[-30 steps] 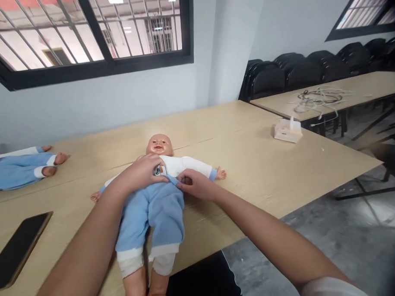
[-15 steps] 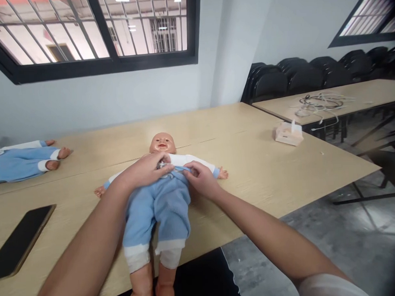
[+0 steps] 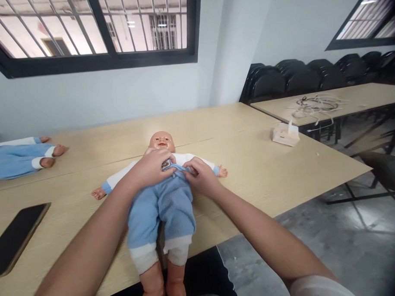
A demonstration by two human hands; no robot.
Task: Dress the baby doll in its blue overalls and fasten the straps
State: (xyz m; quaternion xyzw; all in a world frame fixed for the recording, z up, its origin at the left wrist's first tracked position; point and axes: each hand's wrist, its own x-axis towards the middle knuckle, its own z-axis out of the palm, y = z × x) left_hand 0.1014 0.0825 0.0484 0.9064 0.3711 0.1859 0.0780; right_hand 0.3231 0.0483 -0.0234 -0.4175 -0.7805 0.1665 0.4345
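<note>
A baby doll (image 3: 161, 143) lies on its back on the wooden table (image 3: 250, 163), head away from me, legs hanging over the near edge. It wears a white top and blue trousers (image 3: 162, 209). My left hand (image 3: 151, 167) rests on the doll's chest with fingers curled on the trouser waistband. My right hand (image 3: 200, 176) pinches the same waistband at the doll's other side. The blue band is stretched between both hands, high on the belly.
A second doll in blue clothes (image 3: 19, 158) lies at the far left. A black phone (image 3: 15, 236) lies near the left front edge. A tissue box (image 3: 285, 134) sits to the right. Another table with cables (image 3: 315, 104) and black chairs (image 3: 299, 79) stand behind.
Both hands have slid up the doll's body, drawing the blue waistband from the belly higher toward the chest. The view has shifted slightly.
</note>
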